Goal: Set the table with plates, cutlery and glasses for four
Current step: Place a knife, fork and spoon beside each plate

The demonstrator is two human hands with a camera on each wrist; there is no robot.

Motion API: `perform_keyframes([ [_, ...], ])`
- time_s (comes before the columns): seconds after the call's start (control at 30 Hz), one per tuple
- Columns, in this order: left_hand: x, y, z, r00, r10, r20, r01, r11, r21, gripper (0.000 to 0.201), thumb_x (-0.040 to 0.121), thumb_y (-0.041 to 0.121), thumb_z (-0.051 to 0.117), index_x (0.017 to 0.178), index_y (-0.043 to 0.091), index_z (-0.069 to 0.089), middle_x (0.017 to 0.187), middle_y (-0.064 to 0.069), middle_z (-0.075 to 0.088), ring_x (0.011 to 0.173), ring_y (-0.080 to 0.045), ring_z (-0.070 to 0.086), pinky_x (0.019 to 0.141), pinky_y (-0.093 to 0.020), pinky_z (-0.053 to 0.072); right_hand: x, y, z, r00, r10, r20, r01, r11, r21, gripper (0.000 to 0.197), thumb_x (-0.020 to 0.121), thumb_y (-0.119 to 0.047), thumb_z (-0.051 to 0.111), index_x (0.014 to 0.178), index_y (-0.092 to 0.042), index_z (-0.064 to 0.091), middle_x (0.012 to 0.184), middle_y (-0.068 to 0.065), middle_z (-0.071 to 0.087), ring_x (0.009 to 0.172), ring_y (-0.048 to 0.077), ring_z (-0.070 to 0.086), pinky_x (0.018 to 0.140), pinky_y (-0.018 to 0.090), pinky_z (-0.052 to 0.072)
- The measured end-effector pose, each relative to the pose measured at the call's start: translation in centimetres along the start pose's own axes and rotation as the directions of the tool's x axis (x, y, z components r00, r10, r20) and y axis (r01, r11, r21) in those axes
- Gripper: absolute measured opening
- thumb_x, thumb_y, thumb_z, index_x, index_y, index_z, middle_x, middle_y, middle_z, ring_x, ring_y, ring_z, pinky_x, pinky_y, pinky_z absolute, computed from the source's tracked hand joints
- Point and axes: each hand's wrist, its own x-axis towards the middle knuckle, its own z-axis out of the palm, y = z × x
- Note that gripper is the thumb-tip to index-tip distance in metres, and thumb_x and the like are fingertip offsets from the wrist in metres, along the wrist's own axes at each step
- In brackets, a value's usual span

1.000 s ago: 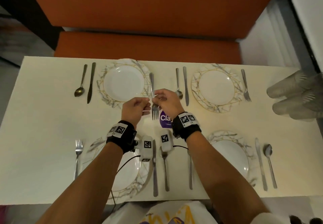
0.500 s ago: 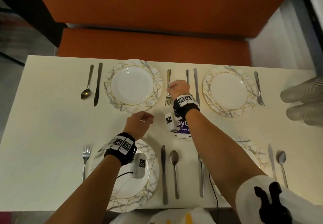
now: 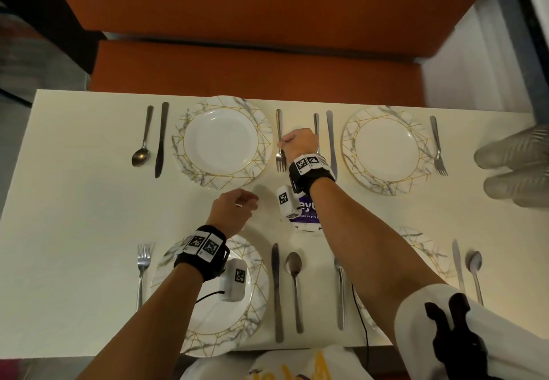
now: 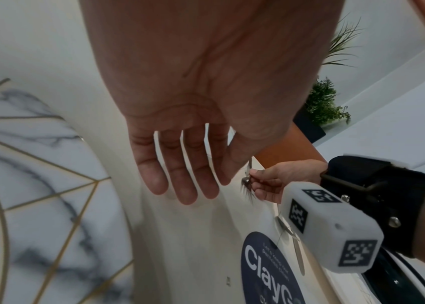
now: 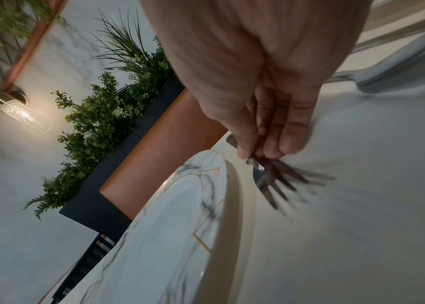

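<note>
My right hand (image 3: 297, 145) pinches a steel fork (image 3: 279, 142) by its neck, just right of the far-left marbled plate (image 3: 222, 142). In the right wrist view the fork (image 5: 271, 181) lies low over the table beside that plate (image 5: 180, 216), tines toward me. My left hand (image 3: 234, 210) hovers over the middle of the table holding nothing; in the left wrist view its fingers (image 4: 180, 174) are straight and relaxed. Four marbled plates with knives, forks and spoons are laid out on the cream table (image 3: 74, 216).
A stack of clear plastic glasses (image 3: 517, 169) lies at the table's right edge. A round purple sticker (image 3: 309, 213) is on the table's middle under my right wrist. An orange bench (image 3: 252, 65) runs behind the far edge.
My right hand carried the fork away from the table's middle to the spot right of the far-left plate. My left hand let go of it and stayed near the middle.
</note>
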Motion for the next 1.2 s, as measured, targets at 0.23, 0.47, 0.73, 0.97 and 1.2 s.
perform_keyframes([
  [0.23,-0.2,0.2,-0.2,1.000,0.015,-0.012,-0.014,1.000,0.013,0.013,0.097,0.019,0.063,0.100,0.026,0.074,0.088,0.009,0.078,0.071,-0.003,0.072,0.064,-0.009,0.046,-0.5,0.4,-0.1,1.000,-0.017,-0.013,0.017,1.000,-0.013,0.015,0.090,-0.014,0.075,0.098,-0.002,0.080,0.101,0.009,0.076,0.094,0.022,0.072,0.078,0.018,0.052],
  [0.47,-0.9,1.0,0.1,0.999,0.041,-0.017,-0.041,0.999,0.021,0.012,0.097,0.018,0.064,0.100,0.023,0.074,0.088,0.008,0.078,0.076,-0.010,0.073,0.062,-0.014,0.047,-3.4,1.5,-1.7,0.984,-0.169,-0.063,0.172,0.984,0.046,0.018,0.093,-0.004,0.062,0.095,-0.009,0.079,0.095,0.002,0.076,0.082,0.011,0.064,0.057,-0.002,0.038],
  [0.73,-2.7,4.6,3.9,0.989,0.143,0.047,-0.145,0.989,0.041,0.013,0.097,0.016,0.063,0.100,0.021,0.075,0.092,0.006,0.078,0.080,-0.011,0.073,0.063,-0.014,0.048,-9.2,6.2,-6.0,0.979,-0.195,-0.059,0.204,0.948,0.244,0.019,0.095,-0.006,0.059,0.103,-0.012,0.075,0.092,0.004,0.076,0.080,0.011,0.070,0.077,0.025,0.059],
  [0.97,-4.8,11.3,10.9,0.947,0.296,0.126,-0.307,0.948,0.077,0.014,0.097,0.017,0.064,0.097,0.026,0.075,0.093,0.004,0.077,0.088,-0.015,0.073,0.078,-0.021,0.055,-13.6,13.0,-14.8,0.963,-0.144,-0.228,0.222,0.905,0.363,0.022,0.093,-0.001,0.058,0.099,-0.010,0.076,0.079,0.001,0.074,0.067,0.016,0.068,0.063,0.022,0.057],
  [1.2,-6.6,21.0,22.7,0.847,0.462,0.262,-0.507,0.850,0.140,0.014,0.098,0.019,0.062,0.101,0.024,0.075,0.090,0.009,0.076,0.080,-0.008,0.071,0.071,-0.016,0.052,-14.2,22.9,-27.6,0.919,-0.043,-0.393,0.191,0.918,0.347,0.021,0.092,-0.008,0.061,0.094,-0.021,0.077,0.078,-0.005,0.075,0.075,0.016,0.071,0.075,0.034,0.061],
])
